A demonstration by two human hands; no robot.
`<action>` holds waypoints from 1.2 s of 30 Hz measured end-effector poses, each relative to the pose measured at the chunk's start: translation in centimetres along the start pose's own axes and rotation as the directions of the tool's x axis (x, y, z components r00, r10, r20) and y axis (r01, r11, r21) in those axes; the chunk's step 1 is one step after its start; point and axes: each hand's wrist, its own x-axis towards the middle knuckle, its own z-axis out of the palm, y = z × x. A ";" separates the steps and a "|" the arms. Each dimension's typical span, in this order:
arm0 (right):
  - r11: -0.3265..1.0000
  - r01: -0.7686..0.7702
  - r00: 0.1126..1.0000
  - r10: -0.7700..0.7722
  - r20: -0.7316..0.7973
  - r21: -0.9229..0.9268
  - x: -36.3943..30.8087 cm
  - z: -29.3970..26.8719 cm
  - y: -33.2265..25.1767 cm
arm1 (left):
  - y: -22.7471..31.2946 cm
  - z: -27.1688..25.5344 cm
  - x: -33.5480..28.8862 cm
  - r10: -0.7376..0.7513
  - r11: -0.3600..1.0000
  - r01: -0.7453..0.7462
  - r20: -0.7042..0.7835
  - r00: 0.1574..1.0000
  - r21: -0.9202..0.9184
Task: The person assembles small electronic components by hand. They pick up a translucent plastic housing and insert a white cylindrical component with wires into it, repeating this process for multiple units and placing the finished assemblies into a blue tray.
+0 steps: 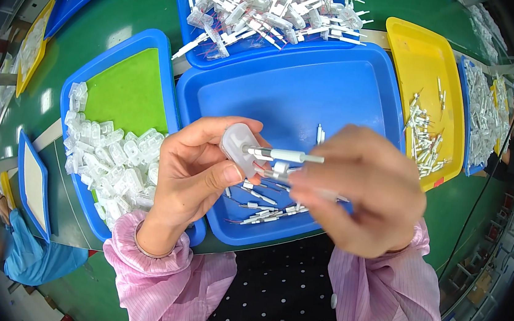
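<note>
My left hand [191,173] grips a translucent white plastic housing [237,149] between thumb and fingers, held over the blue tray. A slim white rod with a metal band [285,155] juts from the housing toward the right. Just below it, a second white rod part [279,170] runs from beside the housing to the fingertips of my right hand [362,192]. That hand is closed around the part and blurred by motion. Whether the second rod sits inside the housing I cannot tell. More loose white rod parts [258,213] with thin wires lie in the tray beneath my hands.
The wide blue tray [294,96] lies before me. Left of it, a blue tray with a green bottom [131,89] holds many clear housings [117,165]. Behind, another blue tray carries piled assembled pieces [265,13]. A yellow tray [424,59] with rod parts stands right.
</note>
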 end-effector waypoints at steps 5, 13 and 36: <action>0.810 -0.330 0.913 0.404 -0.055 0.485 -0.8 1.7 0.6 | -0.4 -0.1 -0.1 0.014 0.999 -0.014 0.000 1.000 -0.033; 0.917 -0.240 0.944 0.297 -0.142 0.319 -1.1 3.7 1.4 | -0.8 -0.5 -0.1 0.029 1.000 -0.029 0.039 0.999 0.003; 0.955 -0.209 0.978 0.204 -0.042 -0.212 10.4 -2.0 5.9 | 8.5 -9.7 0.2 0.700 -0.549 0.454 0.088 0.709 0.702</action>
